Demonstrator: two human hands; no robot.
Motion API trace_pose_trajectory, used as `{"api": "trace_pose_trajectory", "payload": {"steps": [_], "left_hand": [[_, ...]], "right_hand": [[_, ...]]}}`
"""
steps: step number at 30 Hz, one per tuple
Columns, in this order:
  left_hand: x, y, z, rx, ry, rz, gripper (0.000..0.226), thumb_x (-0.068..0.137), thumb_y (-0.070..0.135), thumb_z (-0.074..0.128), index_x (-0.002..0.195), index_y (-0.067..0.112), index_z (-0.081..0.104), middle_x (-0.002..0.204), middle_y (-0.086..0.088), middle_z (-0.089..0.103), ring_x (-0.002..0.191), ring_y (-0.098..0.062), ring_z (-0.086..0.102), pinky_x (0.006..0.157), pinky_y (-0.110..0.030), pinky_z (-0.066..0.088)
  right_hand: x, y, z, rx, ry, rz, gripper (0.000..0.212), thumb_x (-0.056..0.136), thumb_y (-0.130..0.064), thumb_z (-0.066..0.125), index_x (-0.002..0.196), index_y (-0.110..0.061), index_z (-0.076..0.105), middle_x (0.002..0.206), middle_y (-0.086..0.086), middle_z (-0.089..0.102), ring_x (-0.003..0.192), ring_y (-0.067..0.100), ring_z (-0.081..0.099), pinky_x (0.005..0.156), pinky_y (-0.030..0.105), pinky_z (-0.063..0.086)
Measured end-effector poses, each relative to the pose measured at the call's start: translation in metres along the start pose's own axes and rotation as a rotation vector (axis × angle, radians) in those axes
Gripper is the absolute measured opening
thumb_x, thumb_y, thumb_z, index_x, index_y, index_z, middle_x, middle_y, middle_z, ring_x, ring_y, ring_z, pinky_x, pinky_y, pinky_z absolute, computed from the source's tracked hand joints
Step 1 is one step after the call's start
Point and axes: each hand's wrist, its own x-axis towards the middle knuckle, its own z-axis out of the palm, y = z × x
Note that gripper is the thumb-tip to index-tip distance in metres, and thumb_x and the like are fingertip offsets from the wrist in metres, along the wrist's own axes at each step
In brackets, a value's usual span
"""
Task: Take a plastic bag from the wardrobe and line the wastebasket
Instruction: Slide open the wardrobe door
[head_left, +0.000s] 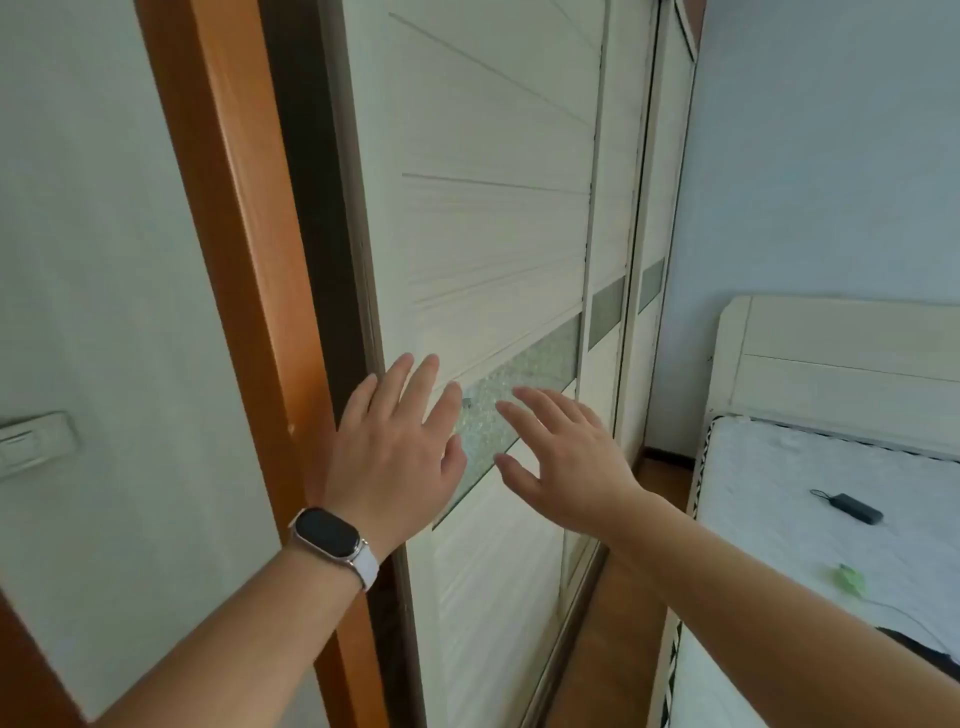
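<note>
- Left hand (397, 441): open, fingers spread, palm toward the wardrobe door (493, 234) at its left edge, level with the frosted glass strip (524, 379). Contact looks likely but can't confirm. Smartwatch (330, 535) on that wrist.
- Right hand (566, 457): open too, fingers spread, gripping nothing, hovering just beside the left one over the same glass strip. Can't tell if it touches the panel.
- Door: white sliding panel, looks shut or nearly so. Dark gap (322, 208) runs between its left edge and the orange wood frame (234, 208). A second panel (608, 260) sits behind it to the right.
- Plastic bag: not visible. Presumably inside the wardrobe, behind this panel. Wastebasket: not in frame either.
- Step, my read: the very start, opening the wardrobe. Bag not fetched, lining not begun.
- Next move: flat-palm pressure on the panel and a sideways push along the track, probably rightward so the panel slides over the second one. No handle visible, so it relies on friction. I'd press on the wood rather than the glass, which looks crackled.
- Off-task: bed (831, 467) at right with a dark power bank (857, 509) and something small and green (849, 577) on the mattress; wall switch (36, 441) at left.
</note>
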Motion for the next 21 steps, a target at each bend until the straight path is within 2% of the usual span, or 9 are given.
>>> {"api": "trace_pose_trajectory", "payload": {"steps": [6, 12, 16, 21], "left_hand": [[0.021, 0.004, 0.029, -0.008, 0.001, -0.074, 0.049, 0.090, 0.043, 0.048, 0.131, 0.017, 0.057, 0.148, -0.017, 0.044, 0.137, -0.038, 0.040, 0.104, -0.052, 0.040], [0.032, 0.001, 0.051, 0.118, 0.027, -0.170, 0.051, 0.090, 0.042, 0.048, 0.135, 0.019, 0.052, 0.152, -0.016, 0.038, 0.142, -0.038, 0.031, 0.106, -0.055, 0.035], [0.032, -0.003, 0.064, 0.204, 0.023, -0.218, 0.049, 0.092, 0.040, 0.046, 0.134, 0.017, 0.053, 0.154, -0.016, 0.034, 0.144, -0.037, 0.025, 0.108, -0.058, 0.030], [0.027, -0.006, 0.074, 0.278, 0.029, -0.227, 0.047, 0.093, 0.037, 0.047, 0.134, 0.014, 0.053, 0.156, -0.017, 0.031, 0.145, -0.036, 0.020, 0.111, -0.057, 0.023]], "right_hand": [[0.040, 0.010, 0.050, 0.149, 0.059, -0.022, 0.058, 0.094, -0.054, 0.043, 0.143, -0.022, 0.042, 0.151, 0.003, 0.043, 0.137, 0.024, 0.040, 0.110, 0.042, 0.035], [0.089, 0.019, 0.107, 0.329, 0.269, -0.133, 0.060, 0.093, -0.049, 0.051, 0.143, -0.016, 0.045, 0.153, 0.011, 0.040, 0.142, 0.028, 0.036, 0.114, 0.043, 0.033], [0.113, 0.018, 0.139, 0.418, 0.418, -0.247, 0.062, 0.093, -0.046, 0.052, 0.144, -0.013, 0.042, 0.153, 0.018, 0.037, 0.143, 0.034, 0.034, 0.110, 0.055, 0.035], [0.127, 0.014, 0.165, 0.464, 0.536, -0.297, 0.063, 0.094, -0.049, 0.048, 0.143, -0.011, 0.038, 0.151, 0.024, 0.035, 0.141, 0.039, 0.035, 0.108, 0.060, 0.035]]}}
